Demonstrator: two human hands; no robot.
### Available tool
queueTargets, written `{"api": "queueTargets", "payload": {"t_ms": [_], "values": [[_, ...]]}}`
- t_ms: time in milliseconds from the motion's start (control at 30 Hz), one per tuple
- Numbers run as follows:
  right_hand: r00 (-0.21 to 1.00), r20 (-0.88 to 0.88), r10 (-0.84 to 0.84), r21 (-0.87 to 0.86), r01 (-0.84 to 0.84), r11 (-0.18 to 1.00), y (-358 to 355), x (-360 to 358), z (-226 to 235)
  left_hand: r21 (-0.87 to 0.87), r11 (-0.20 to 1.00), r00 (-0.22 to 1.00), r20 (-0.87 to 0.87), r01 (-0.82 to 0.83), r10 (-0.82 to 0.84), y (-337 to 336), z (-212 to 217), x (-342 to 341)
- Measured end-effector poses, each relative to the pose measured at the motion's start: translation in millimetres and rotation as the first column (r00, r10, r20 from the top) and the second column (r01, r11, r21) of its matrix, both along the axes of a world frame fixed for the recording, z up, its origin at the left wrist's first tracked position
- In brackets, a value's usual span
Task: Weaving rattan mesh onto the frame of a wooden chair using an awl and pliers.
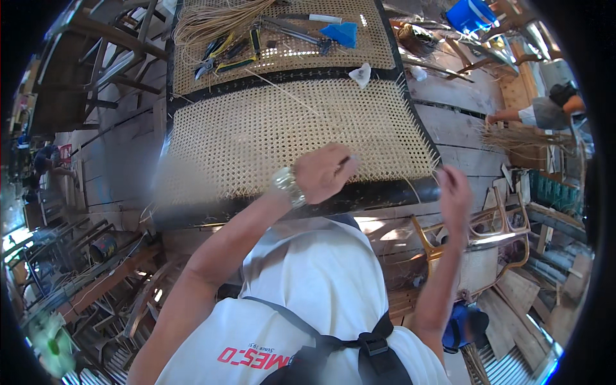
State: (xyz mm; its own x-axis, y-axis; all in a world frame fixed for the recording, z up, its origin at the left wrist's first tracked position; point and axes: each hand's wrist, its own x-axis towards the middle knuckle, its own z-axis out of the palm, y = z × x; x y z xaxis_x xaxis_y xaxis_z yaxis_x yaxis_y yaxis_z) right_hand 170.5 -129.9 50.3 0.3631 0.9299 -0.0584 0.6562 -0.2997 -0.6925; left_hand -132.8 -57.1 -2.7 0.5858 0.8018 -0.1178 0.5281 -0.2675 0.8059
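A woven cane panel (282, 128) in a dark frame stretches in front of me. My left hand (324, 173), with a metal watch at the wrist, is curled closed over the panel's near part; I cannot make out what its fingers hold. Just beyond the near right corner, my right hand (454, 199) is raised, somewhat blurred, with its fingers bunched together; whatever is between them does not show. A thin cane strand (414, 190) crosses the dark near rail (372, 194) between my hands. Loose cane ends stick up along the panel's right edge.
On the far panel lie a bundle of cane strands (212, 25), pliers (205, 66), a white-handled tool (324, 18) and a blue piece (343, 34). A white lump (360, 76) sits on the crossbar. Chair frames (500, 221) stand right; a blue bucket (470, 15) is far right.
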Motion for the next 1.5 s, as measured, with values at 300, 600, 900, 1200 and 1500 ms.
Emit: {"api": "queueTargets", "payload": {"t_ms": [300,600,900,1200,1500], "values": [[0.848,0.217,0.484,-0.030,-0.490,0.871,117,-170,-98,-0.031,0.980,0.937,-0.300,-0.197,0.178,32,13,-93],[0.499,-0.849,0.173,0.141,-0.102,0.985,144,-133,-42,-0.101,0.985,0.940,-0.328,-0.137,0.097,63,-11,-111],[0.920,-0.336,0.199,-0.368,-0.323,0.872,128,-92,-46,-0.145,0.974,0.900,-0.379,0.173,-0.217,92,-13,-32],[0.969,-0.213,0.123,0.078,-0.109,0.991,146,-126,31,-0.149,0.945,0.881,-0.342,0.291,-0.326,51,-3,14],[0.929,0.021,0.370,-0.559,-0.295,0.775,150,-120,-55,-0.165,0.928,0.788,-0.491,0.335,-0.372,111,-9,-25]]}}
